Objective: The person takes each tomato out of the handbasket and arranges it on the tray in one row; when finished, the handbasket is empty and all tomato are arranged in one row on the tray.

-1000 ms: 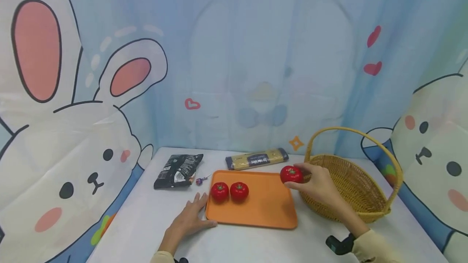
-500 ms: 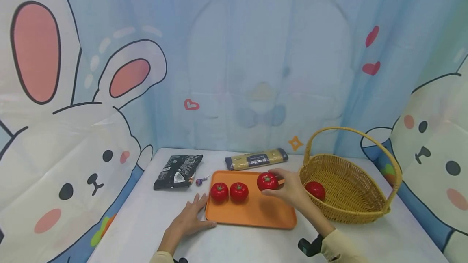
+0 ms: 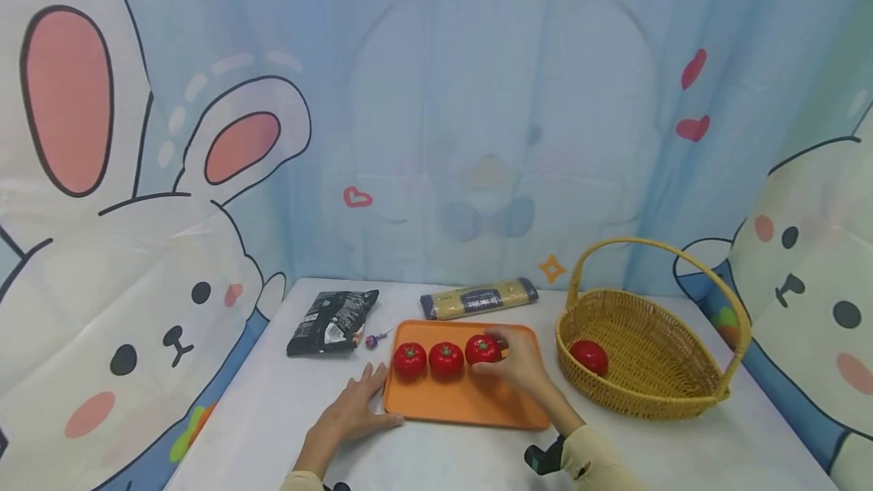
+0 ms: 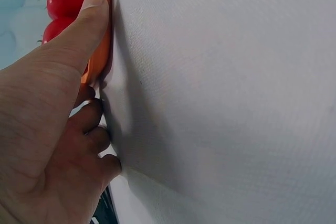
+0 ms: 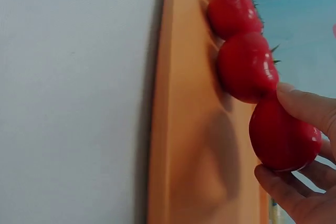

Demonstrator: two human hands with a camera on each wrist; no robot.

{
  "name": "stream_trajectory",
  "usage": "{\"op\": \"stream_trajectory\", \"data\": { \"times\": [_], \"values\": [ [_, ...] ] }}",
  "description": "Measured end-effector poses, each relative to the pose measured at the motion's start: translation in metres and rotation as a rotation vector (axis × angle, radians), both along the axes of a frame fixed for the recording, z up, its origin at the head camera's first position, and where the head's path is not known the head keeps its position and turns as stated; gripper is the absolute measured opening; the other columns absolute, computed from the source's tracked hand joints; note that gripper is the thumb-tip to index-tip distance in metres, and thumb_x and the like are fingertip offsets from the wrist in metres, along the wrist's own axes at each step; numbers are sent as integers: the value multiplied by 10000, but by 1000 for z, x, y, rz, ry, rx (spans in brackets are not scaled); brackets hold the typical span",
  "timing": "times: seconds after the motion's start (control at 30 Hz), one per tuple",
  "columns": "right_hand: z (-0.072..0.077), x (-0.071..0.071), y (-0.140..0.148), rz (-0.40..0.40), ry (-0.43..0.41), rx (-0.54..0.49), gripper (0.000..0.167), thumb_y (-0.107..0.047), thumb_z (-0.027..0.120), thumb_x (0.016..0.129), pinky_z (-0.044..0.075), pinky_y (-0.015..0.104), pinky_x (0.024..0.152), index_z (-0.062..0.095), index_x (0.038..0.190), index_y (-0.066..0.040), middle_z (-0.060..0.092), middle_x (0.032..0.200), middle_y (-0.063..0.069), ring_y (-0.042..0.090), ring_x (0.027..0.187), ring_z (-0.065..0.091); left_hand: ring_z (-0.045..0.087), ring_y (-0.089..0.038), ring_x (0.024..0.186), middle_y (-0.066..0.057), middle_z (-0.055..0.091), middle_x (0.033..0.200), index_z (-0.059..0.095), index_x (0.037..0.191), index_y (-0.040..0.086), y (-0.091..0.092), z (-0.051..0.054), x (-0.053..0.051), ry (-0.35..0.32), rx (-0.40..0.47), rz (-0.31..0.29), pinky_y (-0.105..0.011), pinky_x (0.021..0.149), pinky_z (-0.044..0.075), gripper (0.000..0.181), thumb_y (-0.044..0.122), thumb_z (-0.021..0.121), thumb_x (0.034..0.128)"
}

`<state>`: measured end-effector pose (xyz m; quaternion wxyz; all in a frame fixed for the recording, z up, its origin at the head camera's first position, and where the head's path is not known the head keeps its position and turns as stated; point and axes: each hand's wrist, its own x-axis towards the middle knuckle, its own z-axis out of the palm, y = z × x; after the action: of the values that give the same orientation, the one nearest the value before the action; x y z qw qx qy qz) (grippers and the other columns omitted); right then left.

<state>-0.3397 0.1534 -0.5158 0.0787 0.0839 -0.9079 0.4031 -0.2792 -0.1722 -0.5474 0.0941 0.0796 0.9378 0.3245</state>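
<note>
Left hand and right hand, bare — one pair.
Left forearm slanting up and inward; thumb straight, set wide of the fingers, which reach forward, lightly bent in the wrist view. Right forearm angled in from the lower right; thumb nearer the body, fingers curved opposite it — a pinching grip. Pale sleeves on both arms, ending near the wrists.
</note>
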Motion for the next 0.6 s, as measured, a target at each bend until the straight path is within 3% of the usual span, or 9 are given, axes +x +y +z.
{"op": "stream_trajectory", "data": {
  "times": [0.3,0.6],
  "values": [
    [-17,2,-2,-4,-65,-60,702,-64,1000,729,578,578,1042,673,1338,58,722,1281,212,387,1150,690,232,-685,1518,-250,254,1752,401,1677,126,0,1,1,1,10,-7,-817,1191,265,1041,514,899,849],
    [-27,0,2,-20,-55,-97,708,-55,996,735,591,561,1015,665,1347,76,729,1257,211,360,1112,697,229,-692,1514,-261,255,1747,400,1674,107,-1,3,4,24,25,-13,-813,1195,262,1039,493,903,851]
  ]
}}
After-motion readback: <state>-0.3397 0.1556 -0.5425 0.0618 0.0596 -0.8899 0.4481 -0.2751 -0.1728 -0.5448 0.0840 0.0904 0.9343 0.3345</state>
